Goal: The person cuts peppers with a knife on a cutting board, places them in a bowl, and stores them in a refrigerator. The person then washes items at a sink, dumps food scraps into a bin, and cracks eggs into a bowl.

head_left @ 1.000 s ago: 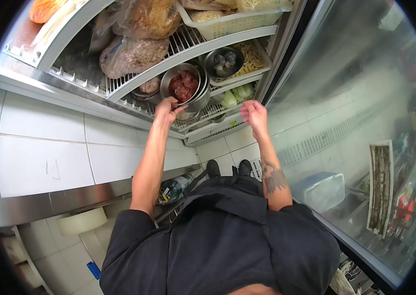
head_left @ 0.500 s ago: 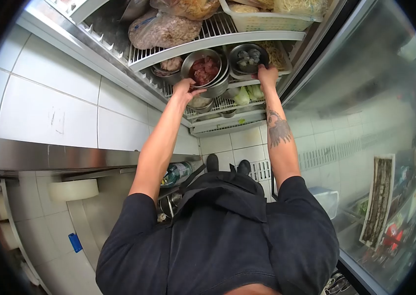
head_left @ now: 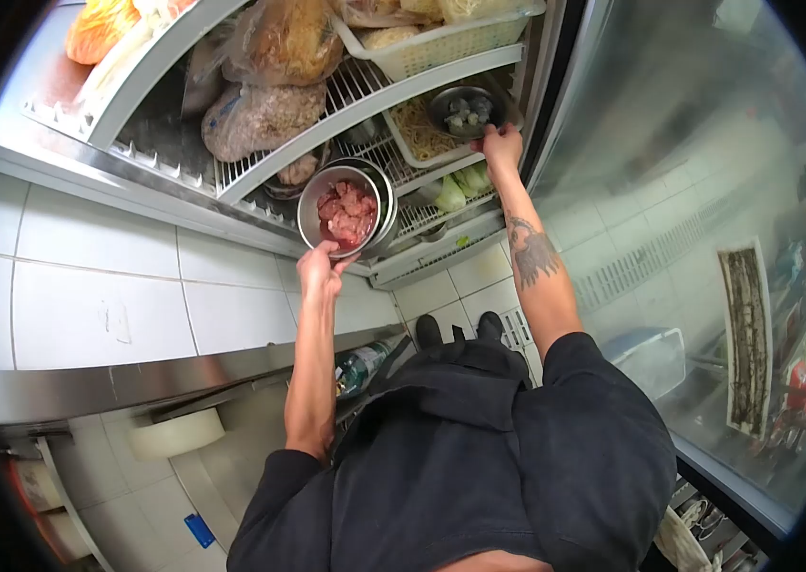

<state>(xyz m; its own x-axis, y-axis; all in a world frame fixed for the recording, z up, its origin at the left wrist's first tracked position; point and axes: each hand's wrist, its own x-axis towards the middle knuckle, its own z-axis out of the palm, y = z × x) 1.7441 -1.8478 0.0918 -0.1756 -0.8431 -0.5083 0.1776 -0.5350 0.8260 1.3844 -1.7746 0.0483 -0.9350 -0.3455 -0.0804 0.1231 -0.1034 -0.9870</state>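
Observation:
My left hand [head_left: 324,269] is closed on the near rim of a round metal bowl of raw meat chunks [head_left: 346,213]. The bowl is tilted toward me at the front of the fridge, and other metal containers show behind its right side. At the right, my right hand [head_left: 500,148] has its fingers on the near edge of a smaller dark metal bowl [head_left: 436,110] holding pale grey pieces that look like shrimp. That bowl sits over a white tray of bean sprouts [head_left: 422,143]. The fingertips of both hands are partly hidden.
On the wire shelf above lie bagged foods [head_left: 274,119] and a white basket [head_left: 422,62]. Green leafy vegetables [head_left: 462,188] rest lower down. The glass fridge door [head_left: 651,191] stands open at my right. A steel counter edge [head_left: 136,377] runs along the left.
My left hand has drawn the bowl of meat out toward me and to the left, away from the sprout tray. My right hand stays at the smaller bowl. The view has shifted.

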